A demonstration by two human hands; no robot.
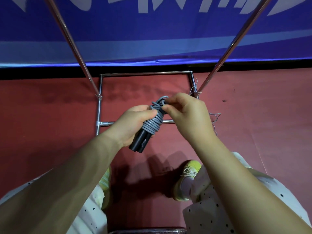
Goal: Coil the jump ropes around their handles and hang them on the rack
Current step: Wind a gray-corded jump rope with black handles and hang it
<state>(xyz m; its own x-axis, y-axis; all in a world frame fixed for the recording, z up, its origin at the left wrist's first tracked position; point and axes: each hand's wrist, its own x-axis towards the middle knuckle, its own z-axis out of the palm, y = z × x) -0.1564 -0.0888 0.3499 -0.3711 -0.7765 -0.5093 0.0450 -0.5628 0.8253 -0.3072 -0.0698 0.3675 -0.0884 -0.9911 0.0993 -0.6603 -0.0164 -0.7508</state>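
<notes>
A jump rope (152, 125) with grey cord wound in tight turns around its two black handles (140, 142) is held in front of me above the rack's base. My left hand (133, 125) grips the bundle from the left, thumb across the coils. My right hand (187, 114) pinches the grey cord at the upper end of the bundle, where a small loop sticks up. The metal rack (99, 105) stands right behind, its two uprights (74, 48) slanting up past both sides of the view.
A second grey cord (214, 119) hangs by the rack's right post. A blue banner (152, 31) runs along the wall behind. The floor (50, 115) is red. My feet in yellow-green shoes (187, 179) stand just before the rack's base.
</notes>
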